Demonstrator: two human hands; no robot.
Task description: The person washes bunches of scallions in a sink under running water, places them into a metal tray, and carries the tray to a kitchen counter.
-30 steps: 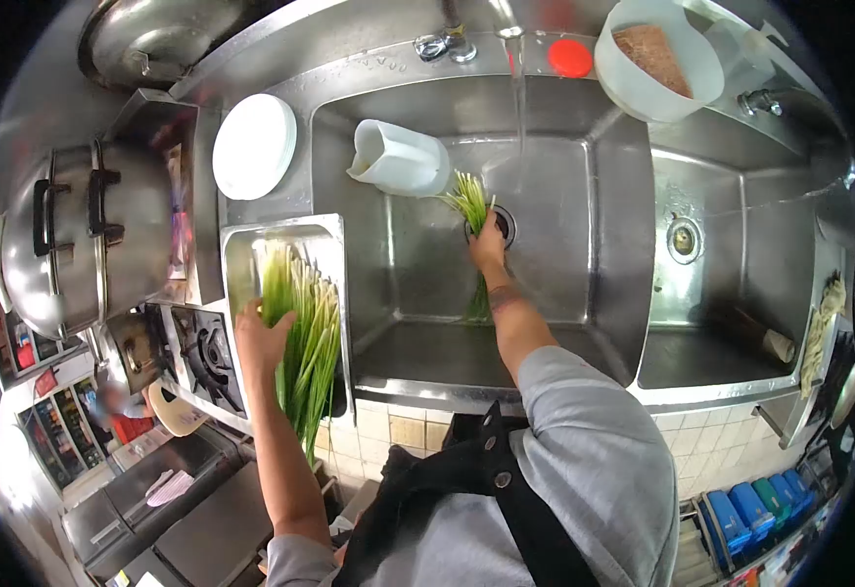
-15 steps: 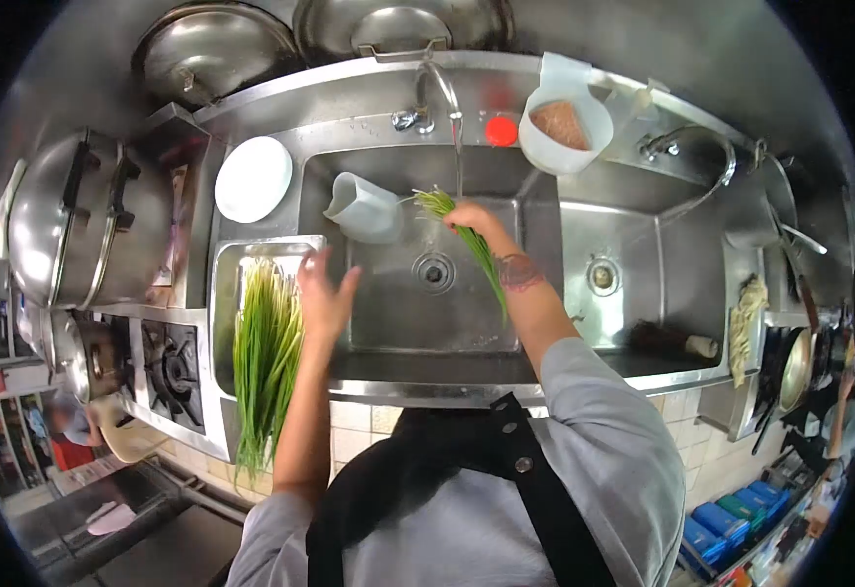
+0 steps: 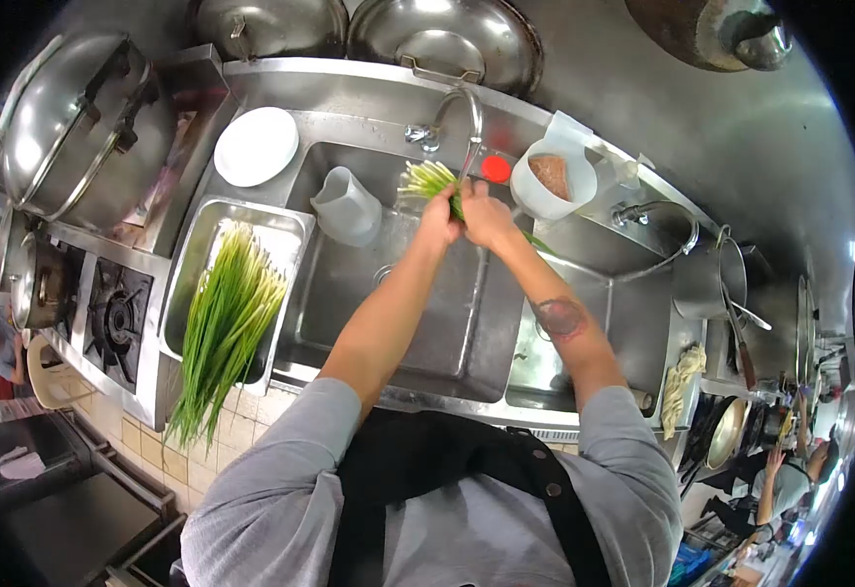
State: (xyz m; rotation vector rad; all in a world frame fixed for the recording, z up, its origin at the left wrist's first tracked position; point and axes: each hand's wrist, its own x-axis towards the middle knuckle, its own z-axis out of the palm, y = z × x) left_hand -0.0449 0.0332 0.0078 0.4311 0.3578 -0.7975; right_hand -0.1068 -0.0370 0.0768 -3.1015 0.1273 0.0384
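Note:
A bunch of scallions [image 3: 425, 179] is held near the tap at the back of the sink, its white ends pointing left and some green tips showing at right. My left hand [image 3: 439, 219] is closed round the bunch just below the white ends. Close beside it, my right hand [image 3: 486, 216] also grips the bunch, fingers wrapped and partly hidden. The curved tap [image 3: 473, 110] rises directly behind both hands. To the left, a pile of scallions [image 3: 227, 313] lies in a steel tray [image 3: 295, 227], with the green ends hanging over its front edge.
A translucent pitcher [image 3: 347, 210] stands in the left sink basin [image 3: 417, 313]. White plates [image 3: 256, 147] are stacked at the back left. A red lid [image 3: 495, 168] and a white container [image 3: 545, 201] with a brown block sit at the rim. A gas burner [image 3: 117, 315] is at left.
My left hand has moved from beside the tray over to the bunch and closed on it. The bunch and my right hand are now nearer the tap. The view has turned.

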